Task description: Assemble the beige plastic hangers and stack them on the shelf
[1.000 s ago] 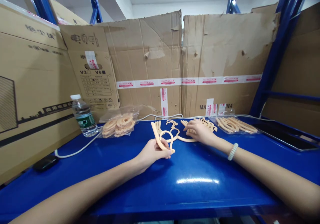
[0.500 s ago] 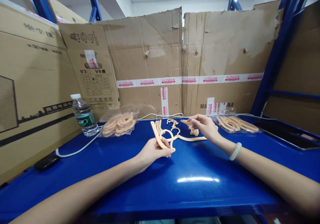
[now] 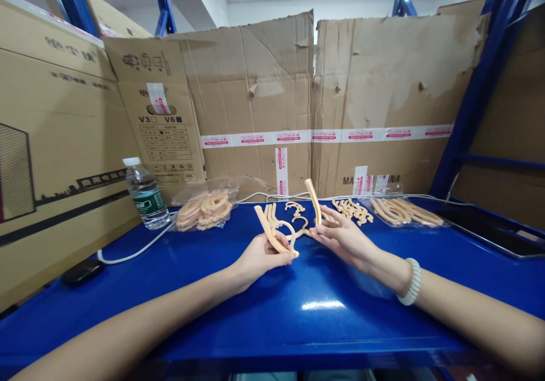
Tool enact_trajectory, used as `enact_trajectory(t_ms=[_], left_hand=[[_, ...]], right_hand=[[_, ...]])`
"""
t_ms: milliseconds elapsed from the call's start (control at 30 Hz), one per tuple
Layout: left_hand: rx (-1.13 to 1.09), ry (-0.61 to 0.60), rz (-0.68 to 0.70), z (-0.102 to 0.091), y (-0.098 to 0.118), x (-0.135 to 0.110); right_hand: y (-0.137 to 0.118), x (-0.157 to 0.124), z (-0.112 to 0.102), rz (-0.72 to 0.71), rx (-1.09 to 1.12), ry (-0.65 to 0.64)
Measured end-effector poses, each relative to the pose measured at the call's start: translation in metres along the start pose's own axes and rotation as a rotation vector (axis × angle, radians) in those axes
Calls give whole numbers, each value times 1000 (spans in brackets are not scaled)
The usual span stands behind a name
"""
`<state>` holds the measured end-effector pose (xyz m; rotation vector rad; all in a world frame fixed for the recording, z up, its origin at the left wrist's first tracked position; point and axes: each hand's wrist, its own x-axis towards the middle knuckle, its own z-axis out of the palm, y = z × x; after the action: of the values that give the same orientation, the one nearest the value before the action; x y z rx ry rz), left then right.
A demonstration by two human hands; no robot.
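Note:
My left hand is closed round a beige plastic hanger piece, a curved arm with a round loop at its lower end. To the right, my right hand pinches a single curved beige hanger arm, which stands nearly upright with its tip raised. Beyond the hands lie several straight hanger arms side by side. Near them are small hanger hooks and a hanger, partly covered by my right hand. A pile of small beige hooks lies past my right hand.
On the left are a water bottle, a clear bag of beige ring pieces and a black object. To the right sit a bag of curved arms and a dark flat device. Cardboard walls the back of the blue table.
My right hand has come back toward me and now holds a curved hanger arm upright. The hook pile behind it shows more fully. My left hand stays nearly in place with its piece.

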<state>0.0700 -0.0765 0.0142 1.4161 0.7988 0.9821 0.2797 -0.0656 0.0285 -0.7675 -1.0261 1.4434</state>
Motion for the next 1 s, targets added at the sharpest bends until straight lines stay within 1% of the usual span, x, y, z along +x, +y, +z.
enact_trajectory(t_ms=[67,133,267,400,533,700,833,1000], left_hand=[[6,-5,19,1,3,-1],[34,-23,56,2,5,-2],[103,-49,84,2,6,-3],[87,-46,76,2,5,-3],[101,-36,56,1,4,-3],[129,1,71,1,3,-4],[125,-3,85,1,5,-4],[119,-10,143,1,9,-3]], right_hand=[[2,-2,3,78,23,-70],[4,-5,5,104,-28,-118],[10,-10,9,41,-195,-178],[14,-12,12,6,-282,-251],[15,-11,12,-40,-325,-270],[19,-10,10,-108,-374,-297],[22,-12,12,-77,-365,-335],[17,-13,15,-63,-302,-283]])
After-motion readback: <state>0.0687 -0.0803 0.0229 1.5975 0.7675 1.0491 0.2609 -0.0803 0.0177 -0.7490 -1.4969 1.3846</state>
